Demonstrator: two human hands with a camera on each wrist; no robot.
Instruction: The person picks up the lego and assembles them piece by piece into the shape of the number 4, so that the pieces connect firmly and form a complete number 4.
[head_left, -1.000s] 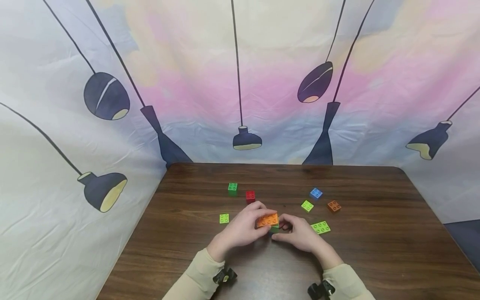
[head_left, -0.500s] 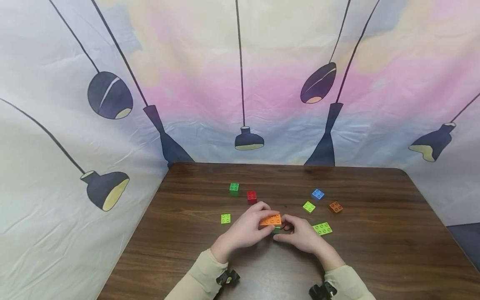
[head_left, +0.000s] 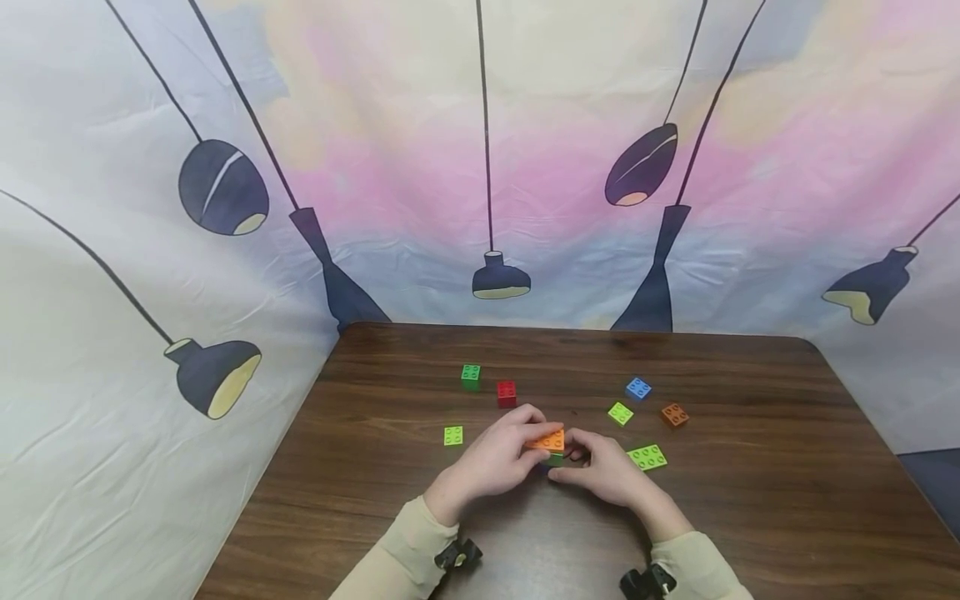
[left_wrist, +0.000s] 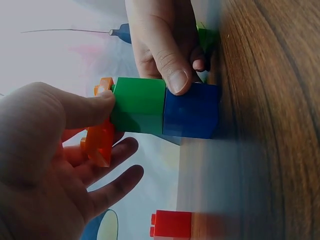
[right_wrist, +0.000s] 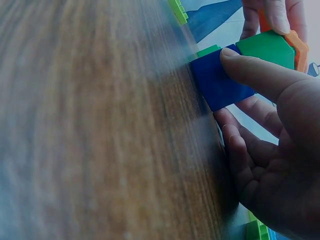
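Observation:
Between the two hands stands an upright stack of toy bricks: a blue brick [left_wrist: 191,111] at the table, a green brick [left_wrist: 139,105] on it, and an orange brick [head_left: 553,440] on top. My left hand [head_left: 491,457] pinches the orange brick, thumb on its near side; its other fingers spread behind. Low on the stack, my right hand [head_left: 606,472] holds the blue brick, with the thumb pressed on its near face and fingers curled behind. In the left wrist view, the orange brick sits right at the green brick's studs and juts out beyond it.
Beyond the hands lie a green brick [head_left: 470,377], a red brick [head_left: 506,394], a blue brick [head_left: 638,388], a brown-orange brick [head_left: 674,415] and lime bricks [head_left: 453,436], one a longer lime brick [head_left: 648,457] by the right hand. A printed cloth hangs behind the table [head_left: 787,500].
My left fingers cover slightly more of the orange brick, still over the green one. The right hand keeps its hold on the blue brick. The whole head view has shifted a little.

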